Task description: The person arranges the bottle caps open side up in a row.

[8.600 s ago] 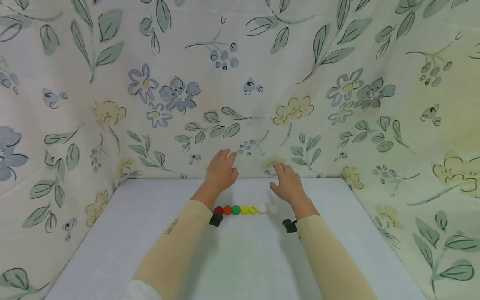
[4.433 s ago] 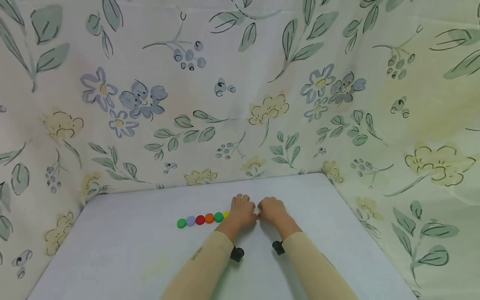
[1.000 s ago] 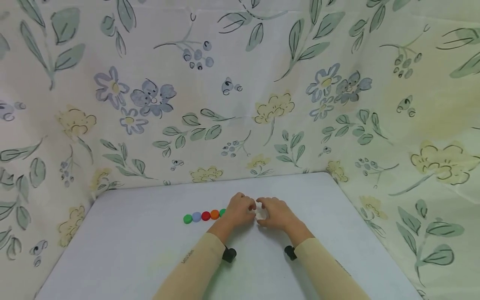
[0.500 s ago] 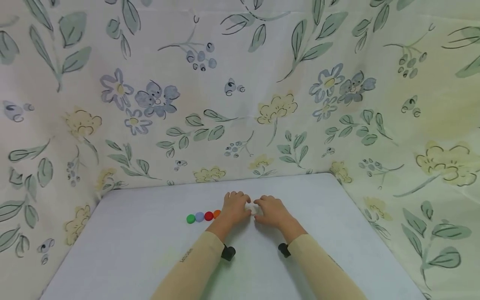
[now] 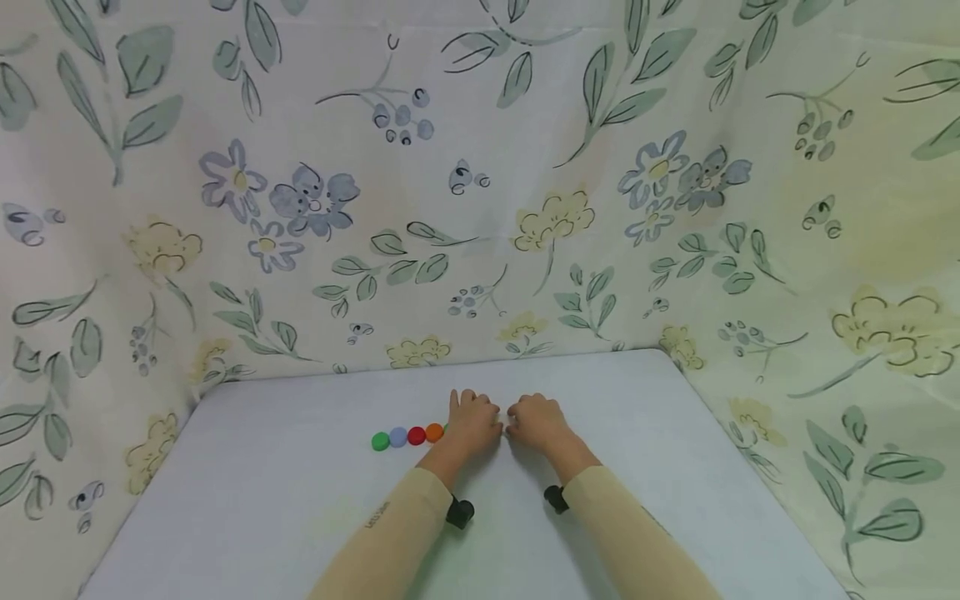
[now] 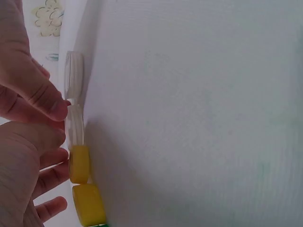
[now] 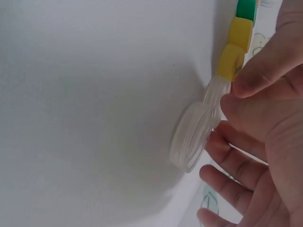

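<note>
A row of round bottle caps lies on the white table; green (image 5: pixel 381 442), blue, red (image 5: pixel 417 436) and orange ones show left of my left hand (image 5: pixel 472 423), which covers part of the row. My right hand (image 5: pixel 537 423) faces it, fingertips almost meeting. In the left wrist view, two yellow caps (image 6: pixel 89 205) adjoin a clear cap (image 6: pixel 75 125); both thumbs are at its upper edge. Another clear cap (image 6: pixel 74 75) stands slightly apart. The right wrist view has this outer clear cap (image 7: pixel 189 137) nearest, below the right thumb. The remaining fingers are spread and loosely bent.
The white table (image 5: pixel 300 492) extends around the row on all sides. Behind it hangs a floral cloth (image 5: pixel 480 250), which also covers the sides. A small black camera (image 5: pixel 460 512) is on the left wrist, and another black camera (image 5: pixel 556 498) on the right.
Both hands have gone from hovering above the row to its right end. Over the last half second they have drawn closer, hiding the clear caps in the head view.
</note>
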{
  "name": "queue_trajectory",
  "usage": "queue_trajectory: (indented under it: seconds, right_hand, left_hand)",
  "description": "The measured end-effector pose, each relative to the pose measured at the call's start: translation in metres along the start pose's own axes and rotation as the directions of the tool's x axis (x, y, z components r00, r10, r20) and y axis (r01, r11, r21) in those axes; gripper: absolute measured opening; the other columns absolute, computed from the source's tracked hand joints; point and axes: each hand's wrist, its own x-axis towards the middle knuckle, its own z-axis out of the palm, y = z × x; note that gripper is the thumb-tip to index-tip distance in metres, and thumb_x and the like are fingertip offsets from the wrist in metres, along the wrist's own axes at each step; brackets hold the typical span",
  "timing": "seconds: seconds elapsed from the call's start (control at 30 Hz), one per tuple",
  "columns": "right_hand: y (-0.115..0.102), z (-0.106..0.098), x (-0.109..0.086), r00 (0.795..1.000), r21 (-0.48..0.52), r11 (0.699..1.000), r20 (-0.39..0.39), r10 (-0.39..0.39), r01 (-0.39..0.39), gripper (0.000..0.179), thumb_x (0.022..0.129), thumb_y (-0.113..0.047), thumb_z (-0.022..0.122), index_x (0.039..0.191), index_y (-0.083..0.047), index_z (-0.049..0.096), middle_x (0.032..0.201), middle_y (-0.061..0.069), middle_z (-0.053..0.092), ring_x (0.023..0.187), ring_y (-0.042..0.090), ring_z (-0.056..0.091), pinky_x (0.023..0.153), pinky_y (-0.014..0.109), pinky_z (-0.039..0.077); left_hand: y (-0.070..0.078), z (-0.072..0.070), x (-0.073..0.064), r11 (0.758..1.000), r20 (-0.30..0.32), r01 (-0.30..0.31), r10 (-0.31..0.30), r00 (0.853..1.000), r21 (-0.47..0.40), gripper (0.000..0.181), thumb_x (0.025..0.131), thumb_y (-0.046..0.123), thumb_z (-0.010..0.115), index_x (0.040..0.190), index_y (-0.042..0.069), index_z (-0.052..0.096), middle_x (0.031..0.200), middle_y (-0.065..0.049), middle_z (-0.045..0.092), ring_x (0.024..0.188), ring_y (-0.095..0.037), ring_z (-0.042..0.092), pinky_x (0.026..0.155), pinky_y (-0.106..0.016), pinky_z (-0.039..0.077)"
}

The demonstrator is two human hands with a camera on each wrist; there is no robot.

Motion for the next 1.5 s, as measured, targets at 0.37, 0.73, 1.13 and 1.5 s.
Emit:
queue_trajectory:
  seconds: [0.37, 0.73, 1.13, 1.5]
  right_hand:
    - [-0.008, 0.000, 0.000, 0.999, -0.039, 0.999, -0.004, 0.036, -0.036, 0.021, 0.094, -0.026, 0.074, 0.109, -0.012, 0.079, 0.099, 0.006, 0.070, 0.096, 0.029, 0.061, 0.084, 0.049, 0.052]
    - [-0.009, -0.001, 0.001, 0.999, -0.075, 0.996, -0.005, 0.037, -0.038, 0.017, 0.094, -0.023, 0.074, 0.105, -0.012, 0.079, 0.094, 0.006, 0.067, 0.092, 0.027, 0.059, 0.083, 0.048, 0.052]
    - [-0.008, 0.001, 0.001, 0.999, -0.096, 0.995, -0.027, 0.027, -0.029, 0.017, 0.094, -0.023, 0.075, 0.105, -0.010, 0.076, 0.096, 0.006, 0.067, 0.095, 0.028, 0.060, 0.086, 0.048, 0.051]
    - [0.006, 0.006, 0.003, 0.997, 0.047, 0.999, -0.073, 0.003, 0.001, 0.029, 0.088, -0.026, 0.081, 0.113, -0.011, 0.078, 0.098, 0.003, 0.074, 0.095, 0.028, 0.063, 0.086, 0.047, 0.052]
  left_hand:
    - [0.006, -0.002, -0.002, 0.999, -0.014, -0.008, 0.009, 1.000, 0.045, 0.019, 0.099, 0.030, 0.068, 0.105, 0.015, 0.078, 0.115, -0.006, 0.065, 0.129, -0.037, 0.043, 0.116, -0.070, 0.014]
    - [0.008, -0.001, -0.002, 1.000, -0.016, -0.009, 0.009, 1.000, 0.025, 0.020, 0.098, 0.030, 0.068, 0.111, 0.016, 0.077, 0.115, -0.006, 0.065, 0.132, -0.037, 0.042, 0.117, -0.070, 0.013]
    - [0.007, -0.002, -0.002, 1.000, -0.035, -0.030, 0.031, 0.999, 0.004, 0.019, 0.097, 0.028, 0.071, 0.109, 0.015, 0.076, 0.112, -0.006, 0.069, 0.132, -0.036, 0.044, 0.117, -0.070, 0.012]
    - [0.006, -0.008, -0.005, 0.993, -0.077, -0.044, 0.036, 0.996, -0.113, 0.027, 0.094, 0.025, 0.074, 0.119, 0.016, 0.076, 0.111, -0.001, 0.074, 0.131, -0.034, 0.046, 0.119, -0.067, 0.005]
